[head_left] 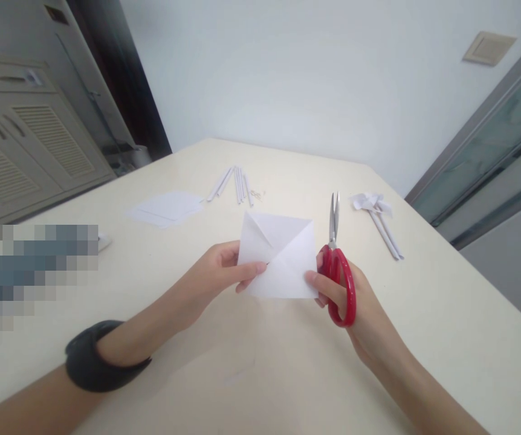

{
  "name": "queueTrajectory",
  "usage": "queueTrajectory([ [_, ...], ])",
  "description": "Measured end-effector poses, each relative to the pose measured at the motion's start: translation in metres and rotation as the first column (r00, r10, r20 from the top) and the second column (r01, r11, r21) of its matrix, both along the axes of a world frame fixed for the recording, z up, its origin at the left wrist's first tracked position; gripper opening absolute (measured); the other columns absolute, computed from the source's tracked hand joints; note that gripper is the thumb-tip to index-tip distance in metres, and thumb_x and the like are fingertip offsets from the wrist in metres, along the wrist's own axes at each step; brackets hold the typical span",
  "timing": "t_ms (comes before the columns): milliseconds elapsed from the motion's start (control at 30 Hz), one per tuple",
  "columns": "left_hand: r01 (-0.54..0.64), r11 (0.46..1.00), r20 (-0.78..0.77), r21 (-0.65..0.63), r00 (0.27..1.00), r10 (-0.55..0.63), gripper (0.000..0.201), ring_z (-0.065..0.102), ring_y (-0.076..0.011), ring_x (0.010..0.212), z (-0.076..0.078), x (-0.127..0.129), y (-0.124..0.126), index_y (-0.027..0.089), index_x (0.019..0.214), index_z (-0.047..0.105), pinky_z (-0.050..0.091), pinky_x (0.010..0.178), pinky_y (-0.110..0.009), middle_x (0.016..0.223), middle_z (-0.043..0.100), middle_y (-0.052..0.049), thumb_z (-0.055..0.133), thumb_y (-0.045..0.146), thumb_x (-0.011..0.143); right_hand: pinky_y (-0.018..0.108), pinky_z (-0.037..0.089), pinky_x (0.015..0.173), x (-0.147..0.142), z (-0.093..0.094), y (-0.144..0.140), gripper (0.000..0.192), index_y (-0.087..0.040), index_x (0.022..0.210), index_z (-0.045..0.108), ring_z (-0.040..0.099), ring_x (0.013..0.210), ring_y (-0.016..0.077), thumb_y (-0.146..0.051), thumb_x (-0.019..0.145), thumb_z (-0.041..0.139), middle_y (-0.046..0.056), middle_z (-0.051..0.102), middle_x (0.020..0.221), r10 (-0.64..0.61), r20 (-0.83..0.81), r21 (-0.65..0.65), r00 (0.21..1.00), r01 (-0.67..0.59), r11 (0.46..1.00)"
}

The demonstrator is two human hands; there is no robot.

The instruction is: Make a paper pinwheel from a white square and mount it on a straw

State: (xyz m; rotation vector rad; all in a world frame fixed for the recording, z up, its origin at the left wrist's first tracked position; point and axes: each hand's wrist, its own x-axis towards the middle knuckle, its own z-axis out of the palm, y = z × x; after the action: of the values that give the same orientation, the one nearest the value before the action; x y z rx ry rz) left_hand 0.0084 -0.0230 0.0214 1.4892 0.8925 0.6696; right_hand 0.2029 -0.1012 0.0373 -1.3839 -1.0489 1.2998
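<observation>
A white square of paper [283, 257] with diagonal creases is held above the cream table [260, 374]. My left hand [217, 275] pinches its left edge between thumb and fingers. My right hand [355, 302] holds red-handled scissors [339, 275], blades closed and pointing away from me, while its fingertips also touch the paper's right edge. A black band [95, 359] sits on my left wrist.
Farther back lie flat white sheets [167, 208], several rolled paper sticks [236, 184] and a small metal bit [257, 194]. At the right lies a paper bow with rolled sticks [378, 217]. A blurred patch covers the left edge. Cabinets stand at the far left.
</observation>
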Motion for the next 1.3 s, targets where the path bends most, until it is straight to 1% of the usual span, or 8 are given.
queueTrajectory([
  [267, -0.002, 0.999, 0.028, 0.034, 1.000, 0.001, 0.023, 0.034, -0.0106, 0.060, -0.004, -0.002, 0.004, 0.016, 0.077, 0.060, 0.027, 0.056, -0.023, 0.062, 0.038, 0.004, 0.059, 0.038, 0.083, 0.021, 0.027, 0.047, -0.001, -0.013, 0.003, 0.022, -0.022, 0.075, 0.042, 0.037, 0.054, 0.0089, -0.029, 0.080, 0.062, -0.007, 0.041, 0.061, -0.037, 0.063, 0.069, 0.997, 0.032, 0.997],
  [467, 0.004, 0.999, 0.049, 0.054, 0.999, -0.006, 0.022, 0.033, -0.0102, 0.061, -0.003, -0.003, 0.004, 0.017, 0.078, 0.060, 0.026, 0.058, -0.024, 0.063, 0.035, 0.005, 0.057, 0.038, 0.085, 0.021, 0.026, 0.046, 0.000, -0.017, 0.002, 0.024, -0.021, 0.073, 0.042, 0.035, 0.053, 0.0085, -0.030, 0.080, 0.062, -0.007, 0.040, 0.061, -0.020, 0.065, 0.107, 0.998, 0.013, 0.994],
  [700, 0.024, 1.000, 0.112, 0.002, 0.993, -0.024, 0.018, 0.035, -0.0105, 0.064, -0.001, -0.002, 0.002, 0.019, 0.085, 0.059, 0.025, 0.055, -0.024, 0.075, 0.048, 0.003, 0.057, 0.037, 0.085, 0.022, 0.028, 0.047, 0.000, -0.016, 0.002, 0.021, -0.022, 0.074, 0.043, 0.037, 0.056, 0.0093, -0.030, 0.082, 0.060, -0.006, 0.040, 0.062, -0.071, 0.049, 0.101, 0.996, 0.066, 0.993],
  [800, 0.063, 0.998, 0.163, -0.001, 0.985, -0.062, 0.017, 0.033, -0.0098, 0.061, 0.000, 0.000, 0.001, 0.019, 0.083, 0.059, 0.025, 0.054, -0.024, 0.071, 0.045, 0.004, 0.055, 0.035, 0.087, 0.022, 0.029, 0.049, -0.001, -0.017, 0.001, 0.022, -0.022, 0.072, 0.041, 0.036, 0.056, 0.0091, -0.030, 0.083, 0.059, -0.006, 0.040, 0.063, -0.093, 0.035, 0.140, 0.995, 0.087, 0.986],
  [900, 0.099, 0.995, 0.132, -0.023, 0.987, -0.095, 0.019, 0.035, -0.0099, 0.060, 0.001, 0.000, 0.000, 0.019, 0.080, 0.057, 0.027, 0.056, -0.024, 0.069, 0.047, 0.004, 0.056, 0.036, 0.086, 0.022, 0.029, 0.049, -0.001, -0.019, 0.002, 0.024, -0.022, 0.072, 0.040, 0.036, 0.057, 0.0093, -0.031, 0.083, 0.060, -0.006, 0.040, 0.063, -0.118, 0.021, 0.145, 0.993, 0.114, 0.983],
  [1067, 0.055, 0.998, 0.041, -0.019, 0.998, -0.054, 0.025, 0.037, -0.0101, 0.059, -0.002, -0.001, 0.001, 0.017, 0.076, 0.056, 0.029, 0.060, -0.026, 0.066, 0.049, 0.003, 0.055, 0.040, 0.086, 0.023, 0.030, 0.050, -0.003, -0.019, 0.003, 0.025, -0.022, 0.073, 0.041, 0.039, 0.057, 0.0099, -0.033, 0.082, 0.061, -0.006, 0.042, 0.062, -0.141, 0.009, 0.140, 0.990, 0.138, 0.981],
  [1200, 0.025, 1.000, 0.053, -0.002, 0.998, -0.025, 0.024, 0.035, -0.0101, 0.059, -0.002, -0.003, 0.003, 0.018, 0.075, 0.054, 0.027, 0.059, -0.025, 0.065, 0.045, 0.004, 0.053, 0.039, 0.087, 0.024, 0.029, 0.050, -0.005, -0.015, 0.003, 0.018, -0.023, 0.078, 0.044, 0.038, 0.054, 0.0093, -0.031, 0.082, 0.060, -0.007, 0.042, 0.059, -0.138, -0.040, 0.125, 0.990, 0.142, 0.982],
  [1300, 0.059, 0.998, 0.075, -0.003, 0.995, -0.059, 0.020, 0.033, -0.0103, 0.060, -0.001, -0.004, 0.004, 0.018, 0.077, 0.056, 0.027, 0.058, -0.025, 0.066, 0.042, 0.004, 0.055, 0.037, 0.086, 0.024, 0.029, 0.051, -0.003, -0.013, 0.003, 0.014, -0.024, 0.083, 0.048, 0.039, 0.055, 0.0104, -0.030, 0.082, 0.060, -0.006, 0.044, 0.057, -0.216, -0.051, 0.119, 0.975, 0.220, 0.968],
])
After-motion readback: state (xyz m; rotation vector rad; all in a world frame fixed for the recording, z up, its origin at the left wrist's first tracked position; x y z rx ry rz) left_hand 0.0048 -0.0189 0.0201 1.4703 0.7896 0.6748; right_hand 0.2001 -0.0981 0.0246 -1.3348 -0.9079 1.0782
